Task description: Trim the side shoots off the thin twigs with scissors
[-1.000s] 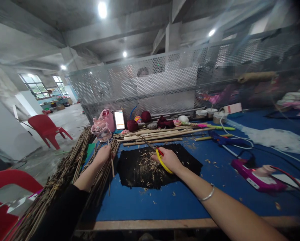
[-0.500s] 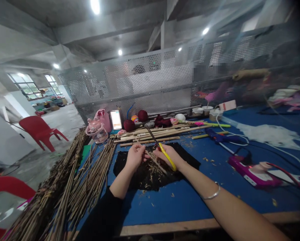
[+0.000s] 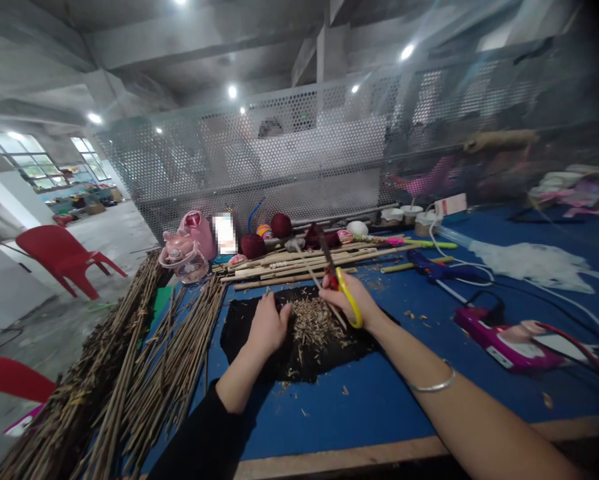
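My right hand (image 3: pixel 363 305) is closed on a pair of scissors (image 3: pixel 350 301) with yellow and red handles, blades pointing up and away. A thin stick (image 3: pixel 313 279) slants past the blades. My left hand (image 3: pixel 267 327) rests knuckles up on a black cloth (image 3: pixel 257 365), fingers curled at the edge of a heap of pale shavings (image 3: pixel 317 327). What those fingers hold, if anything, is hidden. The cloth lies on a blue table (image 3: pixel 369 407).
A long bundle of brown twigs (image 3: pixel 129 373) covers the table's left side. Peeled pale sticks (image 3: pixel 299 265) lie behind the cloth, with yarn balls (image 3: pixel 253 245) and a pink jug (image 3: pixel 187 257). A blue glue gun (image 3: pixel 437 270) and pink iron (image 3: pixel 499 340) sit right. A mesh partition (image 3: pixel 279 167) stands behind.
My left hand came from the twig bundle to the cloth with a stick, met the scissors, then settled beside the shavings. The right hand lifted the scissors slightly.
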`<control>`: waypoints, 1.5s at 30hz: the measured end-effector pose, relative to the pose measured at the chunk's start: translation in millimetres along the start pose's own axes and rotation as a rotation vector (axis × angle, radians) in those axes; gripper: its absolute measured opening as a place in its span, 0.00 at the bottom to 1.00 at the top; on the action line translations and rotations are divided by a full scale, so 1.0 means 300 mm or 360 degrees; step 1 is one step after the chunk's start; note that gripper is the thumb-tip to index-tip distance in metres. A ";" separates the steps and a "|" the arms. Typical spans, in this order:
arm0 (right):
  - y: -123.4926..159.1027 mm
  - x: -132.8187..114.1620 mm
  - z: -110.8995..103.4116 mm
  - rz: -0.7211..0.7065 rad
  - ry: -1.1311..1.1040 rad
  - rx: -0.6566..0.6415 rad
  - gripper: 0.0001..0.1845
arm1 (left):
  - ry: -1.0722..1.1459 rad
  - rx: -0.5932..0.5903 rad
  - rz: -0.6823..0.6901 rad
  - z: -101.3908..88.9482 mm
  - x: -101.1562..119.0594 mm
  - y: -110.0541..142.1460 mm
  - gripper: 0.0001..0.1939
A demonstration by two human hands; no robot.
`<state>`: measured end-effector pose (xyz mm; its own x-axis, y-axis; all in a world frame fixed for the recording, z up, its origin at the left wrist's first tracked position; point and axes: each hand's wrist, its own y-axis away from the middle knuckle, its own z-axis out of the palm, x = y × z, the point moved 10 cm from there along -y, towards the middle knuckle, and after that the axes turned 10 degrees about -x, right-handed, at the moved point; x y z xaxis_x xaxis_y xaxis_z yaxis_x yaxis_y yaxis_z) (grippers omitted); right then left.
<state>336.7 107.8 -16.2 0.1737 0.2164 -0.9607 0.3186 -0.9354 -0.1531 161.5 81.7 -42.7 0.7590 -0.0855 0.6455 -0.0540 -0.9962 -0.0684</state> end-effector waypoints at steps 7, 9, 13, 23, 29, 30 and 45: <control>0.000 -0.008 -0.147 -0.0007 -0.0179 0.0375 0.12 | -0.0443 -0.0382 0.0244 0.171 0.119 0.069 0.35; 0.003 -0.013 -0.150 -0.0022 -0.0200 0.0393 0.12 | -0.0428 -0.0390 0.0296 0.168 0.149 0.066 0.34; 0.009 -0.022 -0.158 -0.0048 -0.0225 0.0421 0.11 | -0.0683 -0.0290 0.0320 0.147 0.212 0.058 0.35; -0.022 0.072 -0.187 0.0166 -0.0035 0.0339 0.08 | -0.0779 -0.0394 0.0809 0.276 0.360 0.085 0.12; -0.039 0.177 -0.181 0.0404 0.0046 0.0224 0.07 | -0.0526 -0.0365 0.0635 0.167 0.313 0.042 0.11; -0.040 0.185 -0.184 0.0422 0.0050 0.0233 0.07 | -0.0501 -0.0364 0.0654 0.155 0.320 0.031 0.12; -0.046 0.199 -0.196 0.0440 0.0159 0.0288 0.06 | -0.0521 -0.0613 0.0854 0.169 0.305 -0.021 0.15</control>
<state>397.4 150.0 -57.9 0.3235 -0.0341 -0.9456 0.0777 -0.9950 0.0625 264.2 81.0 -21.9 0.7159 -0.6131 0.3340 -0.6504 -0.7596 -0.0001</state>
